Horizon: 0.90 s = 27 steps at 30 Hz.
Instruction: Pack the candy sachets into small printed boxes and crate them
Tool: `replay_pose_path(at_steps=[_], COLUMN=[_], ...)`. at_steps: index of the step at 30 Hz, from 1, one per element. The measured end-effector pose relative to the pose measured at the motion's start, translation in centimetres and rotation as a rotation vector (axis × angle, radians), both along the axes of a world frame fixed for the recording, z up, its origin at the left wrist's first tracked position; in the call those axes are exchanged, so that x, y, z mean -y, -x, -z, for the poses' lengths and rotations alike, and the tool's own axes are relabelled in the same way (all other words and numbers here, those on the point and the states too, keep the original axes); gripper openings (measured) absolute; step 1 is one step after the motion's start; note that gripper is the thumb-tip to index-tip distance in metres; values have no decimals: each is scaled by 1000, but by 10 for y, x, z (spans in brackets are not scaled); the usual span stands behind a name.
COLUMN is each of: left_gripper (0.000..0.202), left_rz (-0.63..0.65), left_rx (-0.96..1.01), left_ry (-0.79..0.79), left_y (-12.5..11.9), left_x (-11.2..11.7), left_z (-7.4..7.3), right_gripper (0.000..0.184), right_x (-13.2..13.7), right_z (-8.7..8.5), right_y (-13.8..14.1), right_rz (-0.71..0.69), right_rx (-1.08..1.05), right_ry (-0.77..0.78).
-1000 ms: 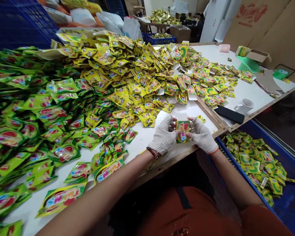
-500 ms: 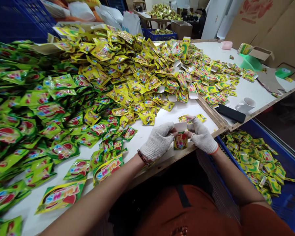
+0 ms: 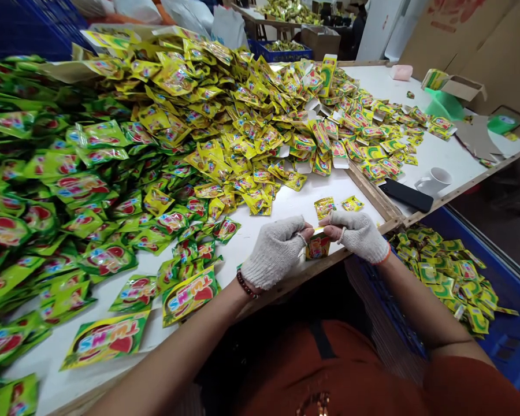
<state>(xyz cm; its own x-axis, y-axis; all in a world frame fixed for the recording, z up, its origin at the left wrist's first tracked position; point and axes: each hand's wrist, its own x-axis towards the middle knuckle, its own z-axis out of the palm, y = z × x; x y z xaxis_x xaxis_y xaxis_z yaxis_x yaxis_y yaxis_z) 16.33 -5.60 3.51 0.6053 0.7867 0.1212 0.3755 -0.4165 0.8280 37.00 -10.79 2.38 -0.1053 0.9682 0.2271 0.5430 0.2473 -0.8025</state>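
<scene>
Both hands wear white knitted gloves with bare fingertips. A small printed cardboard box (image 3: 318,247) stands at the table's front edge, between the hands. My left hand (image 3: 278,248) pinches the top of the box from its left side. On the right side, my right hand (image 3: 356,236) has its fingertips closed on the same top edge. Just beyond the fingers, two yellow candy packets (image 3: 325,207) lie apart on the white table. Flat printed cartons (image 3: 106,341) and green packets (image 3: 136,292) rest left of my left forearm.
A large heap of yellow packets (image 3: 216,110) and green packets (image 3: 99,185) covers the table's left and back. Right of a wooden strip (image 3: 372,193) are a black phone (image 3: 405,195) and a white mug (image 3: 435,181). A blue crate (image 3: 511,341) below holds many small boxes.
The box's raised top flap has been folded down. My right hand's fingers have come in from above the packets to the box's top edge, uncovering both packets.
</scene>
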Motion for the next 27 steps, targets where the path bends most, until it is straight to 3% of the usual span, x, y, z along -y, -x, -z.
replay_pose_path(at_steps=[8,13,16,22,24,27], left_gripper=[22,23,22,25,23,22], left_rz=[-24,21,75,194,194,218], left_rx=[-13,-54,-18,-46,-80,-122], left_ry=[22,-28,-199,-712,-763,-702], left_y=[1,4,9,18,18,16], left_x=[1,3,5,8,9,10], left_z=[-4,2,11,30,32,29], right_gripper=[20,19,18,25,28,29], right_x=[-2,-1,1,10,14,18], right_z=[-2,4,10,27,32,35], right_y=[2,0,-5,-18,-19,-16], right_rz=[19,-10,-40,-213,-206,-195], right_rx=[31,14,-4,72,114,125], right_ry=[29,5,-35,-212,-235,-243])
